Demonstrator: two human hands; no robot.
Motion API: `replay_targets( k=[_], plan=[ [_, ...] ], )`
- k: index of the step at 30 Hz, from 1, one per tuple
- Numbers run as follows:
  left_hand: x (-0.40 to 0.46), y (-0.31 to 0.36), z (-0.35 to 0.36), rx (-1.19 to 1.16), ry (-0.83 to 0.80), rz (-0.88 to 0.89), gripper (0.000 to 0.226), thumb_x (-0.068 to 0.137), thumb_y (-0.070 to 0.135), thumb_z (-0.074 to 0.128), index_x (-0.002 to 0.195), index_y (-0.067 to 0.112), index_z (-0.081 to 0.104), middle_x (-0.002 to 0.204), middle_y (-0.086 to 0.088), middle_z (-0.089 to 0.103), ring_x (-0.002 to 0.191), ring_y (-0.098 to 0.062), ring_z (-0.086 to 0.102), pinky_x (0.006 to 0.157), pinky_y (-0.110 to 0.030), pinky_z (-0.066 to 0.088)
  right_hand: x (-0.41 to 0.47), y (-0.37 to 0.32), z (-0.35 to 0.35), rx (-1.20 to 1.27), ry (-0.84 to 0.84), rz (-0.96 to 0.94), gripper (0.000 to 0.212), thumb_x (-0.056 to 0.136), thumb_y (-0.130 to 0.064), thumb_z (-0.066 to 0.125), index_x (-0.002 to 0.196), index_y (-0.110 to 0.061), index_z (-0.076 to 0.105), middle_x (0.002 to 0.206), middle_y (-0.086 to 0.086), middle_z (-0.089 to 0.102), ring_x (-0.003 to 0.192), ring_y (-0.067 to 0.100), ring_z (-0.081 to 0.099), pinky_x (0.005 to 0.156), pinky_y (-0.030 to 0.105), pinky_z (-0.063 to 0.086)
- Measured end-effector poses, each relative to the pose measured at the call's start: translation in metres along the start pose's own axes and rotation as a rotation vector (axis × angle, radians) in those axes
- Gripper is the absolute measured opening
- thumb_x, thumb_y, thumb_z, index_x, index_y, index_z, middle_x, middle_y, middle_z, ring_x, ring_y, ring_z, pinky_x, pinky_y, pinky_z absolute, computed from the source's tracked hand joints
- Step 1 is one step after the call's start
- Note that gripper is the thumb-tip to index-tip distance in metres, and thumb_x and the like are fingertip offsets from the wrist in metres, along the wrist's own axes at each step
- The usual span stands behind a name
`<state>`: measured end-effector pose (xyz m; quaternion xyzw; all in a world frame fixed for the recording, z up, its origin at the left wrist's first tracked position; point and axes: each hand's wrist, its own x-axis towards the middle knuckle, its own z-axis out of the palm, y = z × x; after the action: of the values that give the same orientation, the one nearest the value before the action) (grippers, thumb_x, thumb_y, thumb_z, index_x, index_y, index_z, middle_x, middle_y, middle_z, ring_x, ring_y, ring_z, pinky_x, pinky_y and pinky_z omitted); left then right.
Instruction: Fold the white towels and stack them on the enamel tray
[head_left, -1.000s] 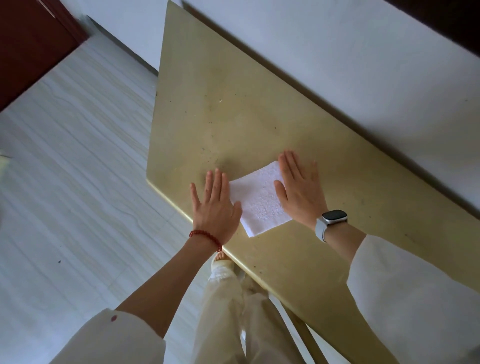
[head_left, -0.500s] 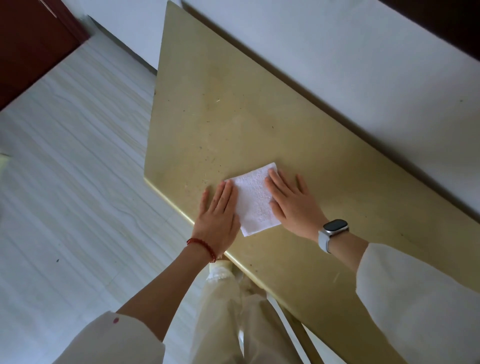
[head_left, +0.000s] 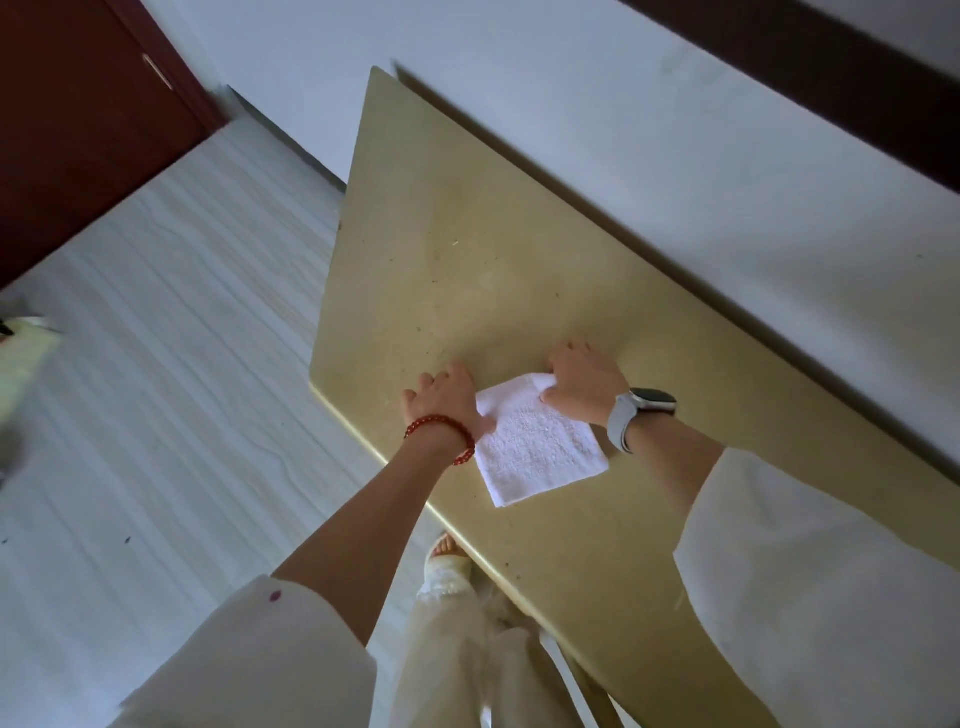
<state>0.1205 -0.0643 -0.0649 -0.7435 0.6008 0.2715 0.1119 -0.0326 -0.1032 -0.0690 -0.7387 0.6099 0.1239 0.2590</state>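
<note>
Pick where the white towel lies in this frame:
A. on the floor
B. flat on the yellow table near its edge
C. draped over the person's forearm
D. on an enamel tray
B: the white towel lies on the yellow table by its near edge, with the left hand and right hand gripping its far corners; no tray shows.

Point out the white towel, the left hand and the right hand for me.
white towel (head_left: 540, 449), head view, middle of its folded top face.
left hand (head_left: 445, 400), head view, back of the hand.
right hand (head_left: 584, 382), head view, back of the hand.
</note>
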Motion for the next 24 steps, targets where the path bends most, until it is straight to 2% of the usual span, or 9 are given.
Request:
replay_targets(
  k=[5,7,9,12,15,17,20,22,24],
  plan=[
    [-0.014,-0.009,0.009,-0.113,0.021,-0.068,0.044,0.083,0.044,0.056,0.112,0.011,0.055,0.122,-0.007,0.050,0.116,-0.025,0.040,0.092,-0.035,0.036,-0.024,0.011,0.018,0.309,0.115,-0.051,0.017,0.086,-0.006,0.045,0.102,-0.008,0.045,0.090,0.004,0.047,0.074,0.019,0.042,0.063,0.029,0.032],
    [-0.025,-0.015,0.015,-0.276,0.116,-0.074,0.031,0.086,0.035,0.055,0.098,0.008,0.060,0.116,-0.011,0.051,0.110,-0.026,0.042,0.092,-0.032,0.036,-0.033,0.014,0.021,0.356,0.095,-0.009,0.008,0.086,-0.009,0.045,0.079,-0.010,0.041,0.071,0.001,0.040,0.059,0.016,0.034,0.054,0.026,0.027],
    [-0.035,-0.020,0.016,-0.491,0.209,-0.045,0.020,0.088,0.024,0.054,0.090,0.005,0.058,0.105,-0.012,0.055,0.099,-0.026,0.045,0.081,-0.023,0.035,-0.039,0.012,0.020,0.415,0.112,0.009,0.020,0.090,-0.014,0.047,0.073,-0.011,0.037,0.062,-0.002,0.036,0.055,0.016,0.034,0.053,0.027,0.028],
    [-0.050,-0.028,-0.004,-0.841,0.276,-0.043,0.013,0.094,0.018,0.047,0.085,0.009,0.046,0.078,0.002,0.052,0.076,-0.021,0.043,0.056,-0.018,0.030,-0.045,-0.011,0.002,0.510,0.237,-0.075,0.015,0.094,-0.019,0.046,0.086,-0.006,0.042,0.065,-0.003,0.041,0.065,0.021,0.042,0.061,0.031,0.031],
    [-0.067,-0.045,-0.047,-0.993,0.440,-0.092,0.014,0.099,0.022,0.036,0.091,0.010,0.040,0.069,0.007,0.046,0.063,-0.013,0.044,0.050,-0.017,0.033,-0.053,-0.062,-0.024,0.562,0.372,-0.216,0.012,0.096,-0.018,0.040,0.095,-0.006,0.042,0.069,0.002,0.050,0.068,0.030,0.051,0.060,0.035,0.036],
    [-0.084,-0.066,-0.081,-1.007,0.608,-0.109,0.014,0.099,0.023,0.033,0.094,0.012,0.038,0.068,0.006,0.046,0.060,-0.006,0.044,0.047,-0.016,0.031,-0.060,-0.109,-0.041,0.593,0.482,-0.314,0.020,0.096,-0.019,0.038,0.103,-0.002,0.045,0.081,0.015,0.061,0.073,0.039,0.057,0.059,0.038,0.040],
    [-0.119,-0.115,-0.129,-0.994,0.808,-0.128,0.009,0.100,0.022,0.030,0.099,0.015,0.035,0.064,0.005,0.044,0.058,-0.007,0.043,0.047,-0.021,0.029,-0.077,-0.191,-0.066,0.685,0.559,-0.432,0.033,0.093,-0.030,0.034,0.106,-0.001,0.043,0.086,0.022,0.060,0.072,0.042,0.057,0.058,0.040,0.039],
    [-0.152,-0.158,-0.153,-0.991,0.918,-0.128,0.006,0.100,0.022,0.029,0.099,0.017,0.032,0.066,0.006,0.044,0.059,-0.007,0.044,0.050,-0.021,0.032,-0.096,-0.251,-0.075,0.737,0.551,-0.531,0.025,0.096,-0.025,0.036,0.105,-0.003,0.042,0.078,0.015,0.057,0.067,0.037,0.056,0.058,0.038,0.039],
    [-0.190,-0.209,-0.171,-1.008,1.018,-0.155,0.007,0.100,0.023,0.030,0.100,0.016,0.032,0.069,0.008,0.045,0.062,-0.004,0.045,0.055,-0.022,0.036,-0.123,-0.313,-0.074,0.784,0.514,-0.638,0.008,0.097,-0.020,0.035,0.099,-0.013,0.038,0.066,-0.005,0.046,0.055,0.020,0.047,0.057,0.034,0.033]
  ],
)
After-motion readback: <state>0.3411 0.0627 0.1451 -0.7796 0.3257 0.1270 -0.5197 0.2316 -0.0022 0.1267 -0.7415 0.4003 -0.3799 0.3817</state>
